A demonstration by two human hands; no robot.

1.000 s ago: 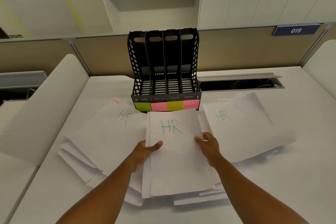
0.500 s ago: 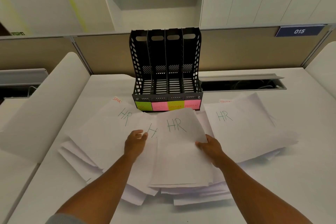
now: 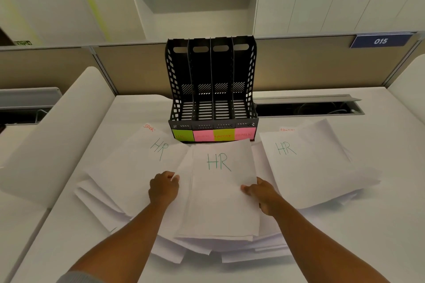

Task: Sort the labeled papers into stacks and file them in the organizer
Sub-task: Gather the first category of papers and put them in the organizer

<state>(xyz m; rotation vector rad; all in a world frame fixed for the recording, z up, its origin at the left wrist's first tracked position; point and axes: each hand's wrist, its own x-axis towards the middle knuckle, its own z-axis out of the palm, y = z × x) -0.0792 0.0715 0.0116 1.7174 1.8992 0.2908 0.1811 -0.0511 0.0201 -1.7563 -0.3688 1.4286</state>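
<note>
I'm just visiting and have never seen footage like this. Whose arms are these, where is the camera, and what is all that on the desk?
There is no machine here: these are a person's own two bare arms. The single picture comes from a wide-angle camera worn on the person's head, looking forward and down, so the arms reach in from the bottom edge.

On the white desk lie loose heaps of white paper. Three top sheets carry "HR" in green: one on the left, one in the middle, one on the right. Behind them stands a black organizer with four upright slots, all showing bare bottoms, each with a coloured sticky label in front.

The right hand pinches the right edge of the middle HR sheet. The left hand grips the left edge of the papers just beneath it.
</note>
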